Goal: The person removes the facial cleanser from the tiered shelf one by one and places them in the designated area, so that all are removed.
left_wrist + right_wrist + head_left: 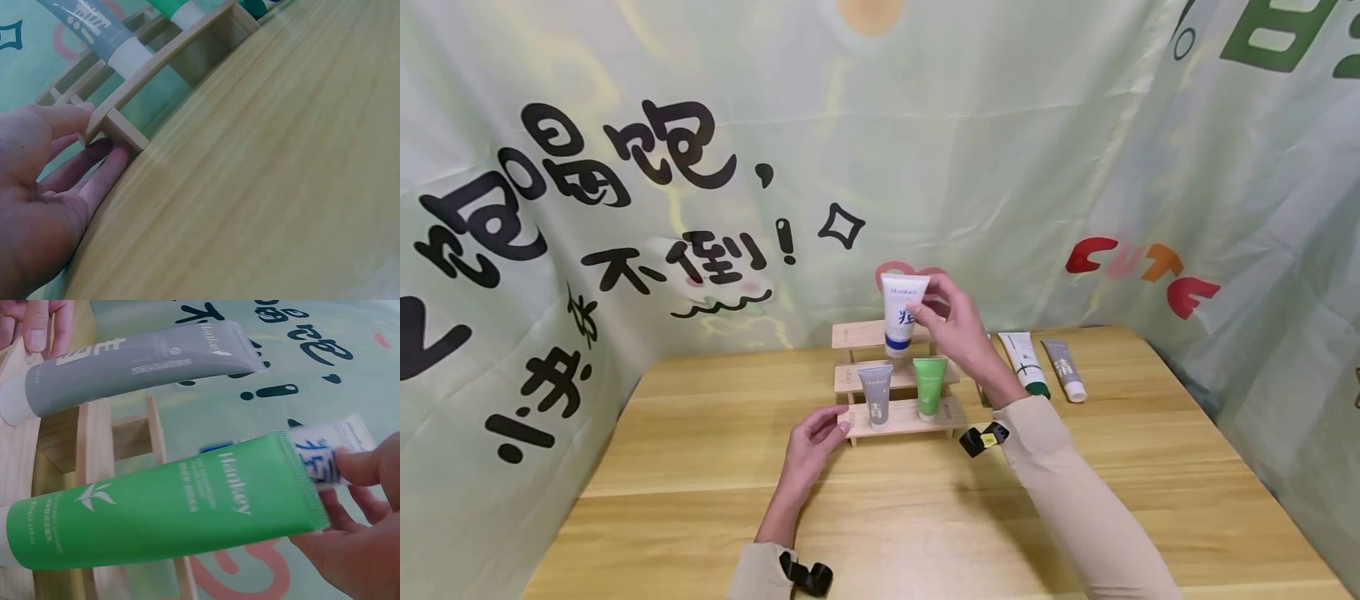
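Observation:
My right hand pinches a white squeeze tube with blue lettering and a blue band by its cap, thumb in front and fingers behind. The tube is upright, cap down, above the tiered wooden rack and overlapping its upper tiers in the head view. On the lowest tier stand a grey tube at the left and a green tube at the right, both on their white caps. My left hand grips the left end of that tier, thumb at its top edge and fingers by the leg beneath.
Right of the rack, a white tube with a green cap and another grey tube lie on the wooden table; a further item is mostly hidden by my right forearm. A printed curtain hangs behind and at both sides.

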`<action>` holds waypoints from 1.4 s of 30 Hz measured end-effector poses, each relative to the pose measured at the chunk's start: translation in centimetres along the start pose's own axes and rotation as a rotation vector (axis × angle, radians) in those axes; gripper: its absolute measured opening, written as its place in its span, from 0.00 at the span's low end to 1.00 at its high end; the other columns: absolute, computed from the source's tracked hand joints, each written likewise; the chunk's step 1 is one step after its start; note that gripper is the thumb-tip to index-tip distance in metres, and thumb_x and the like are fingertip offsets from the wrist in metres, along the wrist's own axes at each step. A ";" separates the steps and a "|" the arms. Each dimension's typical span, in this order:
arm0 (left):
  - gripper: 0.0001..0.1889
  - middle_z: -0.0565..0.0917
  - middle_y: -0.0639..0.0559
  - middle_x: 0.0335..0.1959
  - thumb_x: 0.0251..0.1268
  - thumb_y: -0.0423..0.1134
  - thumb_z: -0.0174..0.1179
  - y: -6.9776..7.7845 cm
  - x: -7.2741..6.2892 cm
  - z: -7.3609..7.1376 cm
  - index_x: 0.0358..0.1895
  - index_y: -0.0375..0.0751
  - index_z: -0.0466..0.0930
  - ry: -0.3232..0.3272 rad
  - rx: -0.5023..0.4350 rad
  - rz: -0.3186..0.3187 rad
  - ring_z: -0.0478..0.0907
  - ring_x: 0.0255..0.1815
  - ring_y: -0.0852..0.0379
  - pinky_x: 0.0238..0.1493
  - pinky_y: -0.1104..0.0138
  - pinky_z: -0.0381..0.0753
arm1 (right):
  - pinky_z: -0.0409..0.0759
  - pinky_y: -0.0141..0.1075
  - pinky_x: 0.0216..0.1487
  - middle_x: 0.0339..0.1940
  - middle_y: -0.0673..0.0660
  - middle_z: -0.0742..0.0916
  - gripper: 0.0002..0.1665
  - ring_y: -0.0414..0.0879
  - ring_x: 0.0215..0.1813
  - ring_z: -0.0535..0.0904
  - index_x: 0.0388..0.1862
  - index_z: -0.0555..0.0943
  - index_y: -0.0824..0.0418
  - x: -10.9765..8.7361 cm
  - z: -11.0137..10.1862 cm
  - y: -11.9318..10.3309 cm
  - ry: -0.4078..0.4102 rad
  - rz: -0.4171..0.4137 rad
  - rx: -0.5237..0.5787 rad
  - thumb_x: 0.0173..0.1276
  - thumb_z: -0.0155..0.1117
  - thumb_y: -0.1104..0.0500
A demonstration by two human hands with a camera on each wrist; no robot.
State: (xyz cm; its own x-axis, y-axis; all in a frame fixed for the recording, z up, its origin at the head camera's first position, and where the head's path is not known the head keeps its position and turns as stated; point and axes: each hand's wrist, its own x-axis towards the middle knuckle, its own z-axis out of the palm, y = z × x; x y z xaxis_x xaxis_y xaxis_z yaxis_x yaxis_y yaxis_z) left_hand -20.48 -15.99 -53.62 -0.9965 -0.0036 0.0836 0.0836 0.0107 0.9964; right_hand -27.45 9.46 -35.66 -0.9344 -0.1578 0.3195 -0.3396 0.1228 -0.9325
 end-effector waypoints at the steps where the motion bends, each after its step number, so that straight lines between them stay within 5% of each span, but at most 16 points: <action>1: 0.17 0.81 0.37 0.61 0.68 0.30 0.67 0.0 0.0 0.0 0.58 0.34 0.83 -0.001 -0.002 0.000 0.80 0.60 0.43 0.56 0.68 0.84 | 0.81 0.47 0.64 0.60 0.67 0.80 0.20 0.60 0.62 0.78 0.64 0.72 0.68 0.0 -0.2 -0.1 0.021 -0.027 0.015 0.77 0.61 0.66; 9: 0.17 0.81 0.35 0.61 0.67 0.29 0.67 0.1 0.1 0.0 0.58 0.31 0.83 0.005 -0.016 -0.008 0.79 0.61 0.41 0.56 0.70 0.83 | 0.86 0.35 0.54 0.62 0.71 0.80 0.20 0.51 0.57 0.80 0.65 0.65 0.73 -0.8 -2.6 -1.0 0.146 -0.164 0.120 0.79 0.54 0.70; 17: 0.18 0.80 0.38 0.64 0.68 0.32 0.68 0.5 0.2 -0.1 0.59 0.36 0.83 -0.004 0.015 -0.024 0.79 0.62 0.42 0.58 0.68 0.83 | 0.86 0.32 0.52 0.68 0.62 0.78 0.22 0.51 0.60 0.78 0.71 0.67 0.62 -3.0 -5.4 -0.7 0.260 -0.165 0.111 0.82 0.52 0.60; 24: 0.18 0.80 0.38 0.64 0.68 0.31 0.68 0.3 0.2 -0.1 0.59 0.35 0.83 0.002 0.023 -0.025 0.79 0.62 0.43 0.58 0.70 0.82 | 0.83 0.30 0.42 0.54 0.57 0.85 0.25 0.49 0.49 0.81 0.73 0.67 0.55 -5.0 -6.8 0.2 0.390 -0.194 0.130 0.81 0.55 0.58; 27: 0.17 0.80 0.38 0.64 0.68 0.31 0.68 0.3 0.2 0.0 0.59 0.35 0.83 0.008 0.021 -0.031 0.79 0.62 0.43 0.57 0.70 0.82 | 0.82 0.31 0.41 0.51 0.56 0.86 0.25 0.48 0.45 0.83 0.74 0.68 0.53 -5.9 -7.4 0.7 0.438 -0.226 0.049 0.81 0.55 0.57; 32: 0.17 0.80 0.38 0.64 0.68 0.31 0.68 0.3 0.1 0.0 0.59 0.36 0.83 0.008 0.025 -0.042 0.79 0.63 0.43 0.58 0.69 0.83 | 0.82 0.32 0.40 0.51 0.54 0.86 0.25 0.47 0.44 0.83 0.75 0.72 0.48 -7.3 -8.1 1.8 0.451 -0.203 -0.090 0.82 0.54 0.55; 42: 0.17 0.81 0.37 0.62 0.68 0.31 0.68 0.2 0.3 -0.1 0.59 0.34 0.83 0.001 0.017 -0.031 0.79 0.62 0.42 0.57 0.69 0.83 | 0.79 0.30 0.43 0.51 0.53 0.85 0.29 0.45 0.47 0.81 0.75 0.73 0.54 -9.4 -9.0 4.0 0.423 -0.085 -0.071 0.78 0.49 0.68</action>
State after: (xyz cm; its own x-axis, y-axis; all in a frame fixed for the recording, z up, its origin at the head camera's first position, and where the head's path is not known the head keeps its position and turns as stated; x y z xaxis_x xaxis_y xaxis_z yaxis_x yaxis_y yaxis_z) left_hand -20.72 -16.05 -53.45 -0.9986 -0.0055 0.0528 0.0527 0.0274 0.9982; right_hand -20.99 20.22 -40.90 -0.8597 0.2434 0.4491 -0.4097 0.1965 -0.8908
